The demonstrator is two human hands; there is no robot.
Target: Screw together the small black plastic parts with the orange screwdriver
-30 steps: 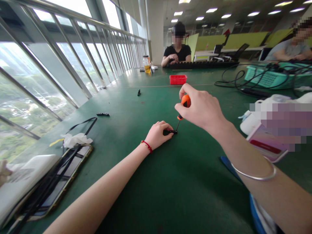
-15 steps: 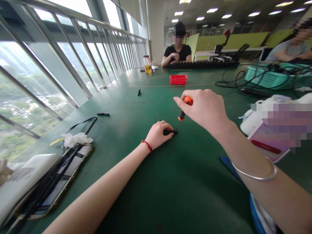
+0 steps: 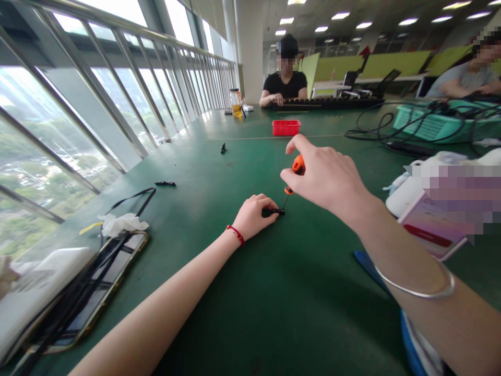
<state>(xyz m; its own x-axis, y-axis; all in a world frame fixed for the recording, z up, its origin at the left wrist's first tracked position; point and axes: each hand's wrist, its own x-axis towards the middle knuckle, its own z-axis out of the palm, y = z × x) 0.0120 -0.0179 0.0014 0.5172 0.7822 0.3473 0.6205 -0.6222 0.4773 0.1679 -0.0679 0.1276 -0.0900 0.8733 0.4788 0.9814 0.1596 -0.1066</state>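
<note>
Right hand [image 3: 326, 169] just spread thumb and index around the screwdriver [image 3: 298, 164], so probably a regrip; can't tell if its other fingers hold on. Left hand [image 3: 254, 216]'s still pinching the black part [image 3: 278, 212] on the table [image 3: 305, 297], right under the tip.

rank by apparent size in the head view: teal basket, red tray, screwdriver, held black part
1. Teal basket
2. Red tray and screwdriver: unsure, right hand partly hides the latter
3. Held black part
</note>
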